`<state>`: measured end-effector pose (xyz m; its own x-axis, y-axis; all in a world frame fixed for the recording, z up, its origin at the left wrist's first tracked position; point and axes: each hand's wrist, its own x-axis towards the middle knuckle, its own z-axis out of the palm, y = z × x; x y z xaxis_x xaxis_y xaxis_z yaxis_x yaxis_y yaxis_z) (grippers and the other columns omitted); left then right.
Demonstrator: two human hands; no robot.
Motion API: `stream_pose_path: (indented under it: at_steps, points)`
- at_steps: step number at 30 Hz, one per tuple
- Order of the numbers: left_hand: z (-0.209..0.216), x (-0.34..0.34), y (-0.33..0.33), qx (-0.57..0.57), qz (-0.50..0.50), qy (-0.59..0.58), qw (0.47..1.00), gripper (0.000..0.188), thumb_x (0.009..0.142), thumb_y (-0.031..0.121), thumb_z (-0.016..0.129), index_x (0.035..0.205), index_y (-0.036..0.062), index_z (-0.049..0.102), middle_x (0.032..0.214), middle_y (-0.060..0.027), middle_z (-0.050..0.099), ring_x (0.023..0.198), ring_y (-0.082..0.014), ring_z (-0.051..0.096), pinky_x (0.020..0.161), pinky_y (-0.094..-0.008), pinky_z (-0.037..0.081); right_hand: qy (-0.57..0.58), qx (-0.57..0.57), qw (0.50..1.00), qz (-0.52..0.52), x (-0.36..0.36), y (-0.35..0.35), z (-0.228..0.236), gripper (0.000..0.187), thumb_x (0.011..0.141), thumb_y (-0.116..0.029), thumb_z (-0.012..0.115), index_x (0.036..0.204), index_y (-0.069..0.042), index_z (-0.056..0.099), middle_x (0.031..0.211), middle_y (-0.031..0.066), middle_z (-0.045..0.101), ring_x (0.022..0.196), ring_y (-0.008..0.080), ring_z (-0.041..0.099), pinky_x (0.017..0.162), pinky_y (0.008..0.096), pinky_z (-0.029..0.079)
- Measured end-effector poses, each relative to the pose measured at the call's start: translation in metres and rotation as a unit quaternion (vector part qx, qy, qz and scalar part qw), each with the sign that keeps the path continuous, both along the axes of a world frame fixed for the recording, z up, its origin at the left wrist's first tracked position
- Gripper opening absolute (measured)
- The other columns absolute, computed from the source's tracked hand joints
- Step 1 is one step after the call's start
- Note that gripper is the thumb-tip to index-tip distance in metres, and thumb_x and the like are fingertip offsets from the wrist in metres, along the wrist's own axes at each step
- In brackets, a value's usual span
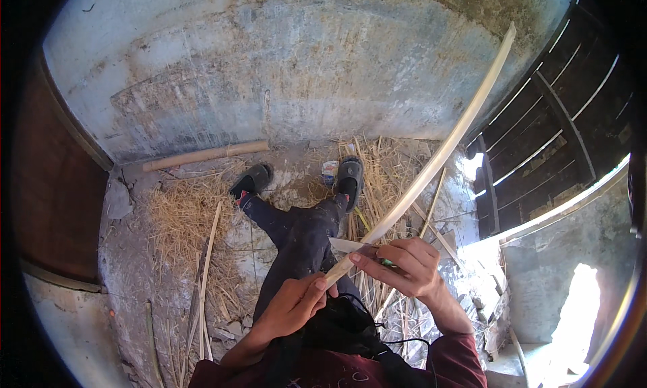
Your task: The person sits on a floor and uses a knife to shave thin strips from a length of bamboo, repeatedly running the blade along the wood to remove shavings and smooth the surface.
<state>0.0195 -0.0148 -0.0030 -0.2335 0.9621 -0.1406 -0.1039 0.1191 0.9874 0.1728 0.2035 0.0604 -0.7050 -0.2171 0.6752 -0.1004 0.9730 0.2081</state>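
A long pale strip of split wood, perhaps bamboo [438, 155], slants from my lap up to the far right. Near its lower end, my left hand [296, 307] is closed around it, thumb on top. My right hand [404, 267] grips a knife [345, 245] whose handle shows a bit of green between the fingers. The blade lies across the strip, its tip pointing left over my thigh. The right thumb presses on the strip just below the blade. Part of the knife's handle is hidden in the palm.
Straw-like shavings [178, 213] cover the floor left and right of my sandalled feet. A thick pole [205, 155] lies along the stained wall [269, 65]. Thin strips [205, 287] lie at the left. Dark slatted boards [552, 125] stand at the right, a brown door-like panel [54, 186] at the left.
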Motion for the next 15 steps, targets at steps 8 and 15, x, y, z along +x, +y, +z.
stream_pose_path:
  at_steps: [8,15]
  points:
    - [-0.002,-0.001,-0.001,0.005,0.014,-0.015,1.000,0.043,0.120,0.034,0.041,0.106,0.0017,0.066,0.064,0.0008,0.045,0.058,-0.0073,0.046,0.056,-0.0286,0.039,0.042,-0.014,0.998,-0.036,0.003,0.011,0.001,0.037,0.077,-0.017,0.093,0.113,-0.026,0.087,0.089,-0.0041,0.064,0.078,0.0117,0.064,0.057,0.0263,0.052]
    - [-0.005,-0.001,-0.003,0.006,0.019,-0.002,1.000,0.044,0.120,0.035,0.040,0.108,0.0022,0.067,0.065,0.0013,0.047,0.059,-0.0077,0.046,0.057,-0.0286,0.040,0.069,-0.049,0.994,-0.072,0.003,0.016,0.013,0.029,0.075,-0.021,0.096,0.102,-0.022,0.087,0.089,-0.0029,0.063,0.080,0.0132,0.065,0.056,0.0283,0.057]
